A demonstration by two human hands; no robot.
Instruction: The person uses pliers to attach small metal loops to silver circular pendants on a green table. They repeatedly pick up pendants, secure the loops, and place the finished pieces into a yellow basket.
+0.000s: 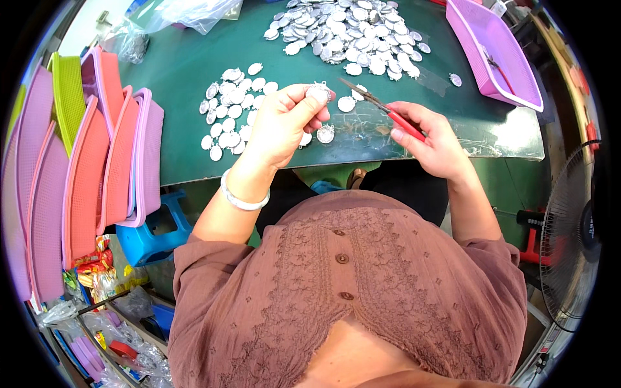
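Observation:
My left hand is closed, pinching a round silvery medallion between thumb and fingers above the near part of the green table. In my right hand is a pair of red-handled pliers, its dark narrow jaws pointing up and left toward the medallion but apart from it. Two or three loose medallions lie on the table by my hands. A small spread of medallions is left of my left hand. Farther off lies a large heap of the same medallions.
A purple basket with another red-handled tool stands on the table at the far right. Stacked coloured baskets crowd the left side, beside a blue stool. Plastic bags lie far left. A fan stands at right.

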